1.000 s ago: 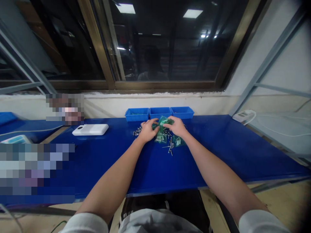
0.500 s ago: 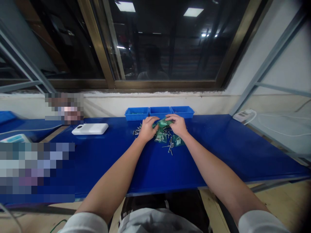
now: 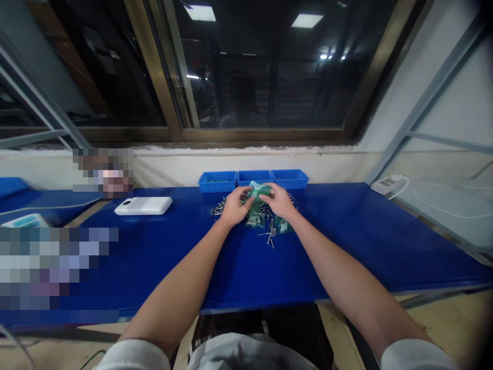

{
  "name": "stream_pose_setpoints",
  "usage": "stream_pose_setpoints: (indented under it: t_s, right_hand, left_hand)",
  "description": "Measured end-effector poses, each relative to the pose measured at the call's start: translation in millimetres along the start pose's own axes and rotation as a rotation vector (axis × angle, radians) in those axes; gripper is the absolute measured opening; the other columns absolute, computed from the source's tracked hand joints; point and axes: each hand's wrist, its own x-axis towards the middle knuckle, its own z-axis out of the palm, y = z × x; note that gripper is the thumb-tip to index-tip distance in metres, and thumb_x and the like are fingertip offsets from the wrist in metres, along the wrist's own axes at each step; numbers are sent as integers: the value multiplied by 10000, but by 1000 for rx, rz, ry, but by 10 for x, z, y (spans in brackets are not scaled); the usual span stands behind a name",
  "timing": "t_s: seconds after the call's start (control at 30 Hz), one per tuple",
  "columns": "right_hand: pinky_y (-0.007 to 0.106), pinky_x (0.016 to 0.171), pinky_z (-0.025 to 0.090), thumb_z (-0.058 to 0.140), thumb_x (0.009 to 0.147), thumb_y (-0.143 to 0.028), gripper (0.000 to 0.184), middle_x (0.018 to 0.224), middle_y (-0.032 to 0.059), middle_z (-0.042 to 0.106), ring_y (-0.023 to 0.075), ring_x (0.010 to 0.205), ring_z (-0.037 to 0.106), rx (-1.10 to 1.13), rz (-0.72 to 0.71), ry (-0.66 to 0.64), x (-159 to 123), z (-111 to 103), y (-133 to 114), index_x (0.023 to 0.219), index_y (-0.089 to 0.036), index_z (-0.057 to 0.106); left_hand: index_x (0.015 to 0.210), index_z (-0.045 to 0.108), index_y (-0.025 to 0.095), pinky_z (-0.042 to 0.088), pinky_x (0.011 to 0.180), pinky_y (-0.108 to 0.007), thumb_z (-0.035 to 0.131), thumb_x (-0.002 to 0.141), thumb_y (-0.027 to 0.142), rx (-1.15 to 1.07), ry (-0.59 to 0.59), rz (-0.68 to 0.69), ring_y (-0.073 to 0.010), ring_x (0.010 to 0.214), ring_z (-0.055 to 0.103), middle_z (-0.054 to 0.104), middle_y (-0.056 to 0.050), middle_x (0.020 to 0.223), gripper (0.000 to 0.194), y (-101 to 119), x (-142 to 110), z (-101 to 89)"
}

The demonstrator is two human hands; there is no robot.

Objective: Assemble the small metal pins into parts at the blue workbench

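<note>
A small green plastic bag (image 3: 259, 189) is held up between my two hands, over a pile on the table. My left hand (image 3: 235, 206) pinches its left side, and my right hand (image 3: 281, 201) grips its right side with thumb and fingers. Beneath them lie more green bags, one bag (image 3: 254, 221) in the middle and another bag (image 3: 283, 225) by my right wrist, with pale pieces inside. Loose screws (image 3: 271, 234) are scattered in front of the bags. More screws (image 3: 219, 207) lie left of my left hand.
Three joined blue bins (image 3: 254, 178) stand against the wall behind the pile. A white power bank-like device (image 3: 144, 205) lies to the left on the blue table (image 3: 246, 272). At the far right is a white power strip (image 3: 389, 183) with a cable.
The green bag has been turned upright and spread more between my fingers. My right hand's fingers have drawn in closer round it. The pile looks the same.
</note>
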Motion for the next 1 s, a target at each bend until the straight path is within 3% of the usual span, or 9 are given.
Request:
stream_pose_setpoints:
  t_s: [0.17, 0.37, 0.67, 0.77, 0.83, 0.93, 1.0]
  right_hand:
    - [346, 748, 474, 641, 730, -374, 438, 818, 38, 671, 196, 795, 628, -141, -4, 133, 11, -51, 22, 1109, -179, 543]
    - [370, 789, 457, 616, 742, -427, 422, 838, 48, 678, 210, 840, 615, -220, 20, 176, 15, -122, 91, 1080, -180, 559]
    - [406, 862, 411, 573, 783, -395, 357, 886, 53, 674, 248, 947, 567, -468, -59, 115, -22, -133, 108, 1077, -192, 575]
    - [400, 862, 411, 563, 793, -395, 355, 899, 55, 667, 249, 970, 552, -510, -67, 83, -29, -142, 94, 1089, -198, 574]
    - [397, 855, 413, 557, 800, -399, 360, 906, 57, 663, 248, 974, 547, -531, -65, 60, -38, -152, 85, 1099, -200, 571]
    - [399, 849, 418, 550, 806, -413, 369, 909, 59, 660, 249, 976, 544, -543, -59, 43, -50, -156, 86, 1111, -205, 571]
    - [399, 846, 425, 553, 807, -407, 356, 898, 59, 664, 248, 971, 547, -540, -69, 58, -43, -147, 82, 1097, -203, 584]
  left_hand:
    - [1010, 612, 160, 486, 674, -263, 620, 741, 284, -132, 72, -182, -134, 682, 578, 609, -17, 739, 297, -80, 57, -2]
    - [1023, 619, 152, 493, 669, -254, 642, 711, 284, -126, 303, -327, -130, 685, 591, 625, -31, 796, 340, -212, 124, -119]
    - [1026, 642, 167, 499, 791, -319, 662, 677, 306, 28, 570, -601, -204, 865, 635, 671, -62, 908, 376, -554, 405, -506]
    - [1092, 616, 158, 489, 832, -334, 638, 712, 304, 61, 569, -609, -218, 909, 637, 666, -87, 995, 408, -553, 565, -631]
    - [1137, 599, 152, 469, 879, -372, 633, 726, 336, 127, 491, -644, -256, 968, 625, 659, -117, 1046, 452, -518, 627, -703]
    - [1163, 591, 143, 418, 952, -428, 594, 757, 391, 269, 387, -697, -317, 1086, 572, 643, -153, 1102, 476, -434, 620, -781]
    - [1153, 600, 154, 414, 955, -421, 545, 785, 387, 335, 403, -672, -311, 1093, 567, 638, -148, 1123, 439, -321, 552, -808]
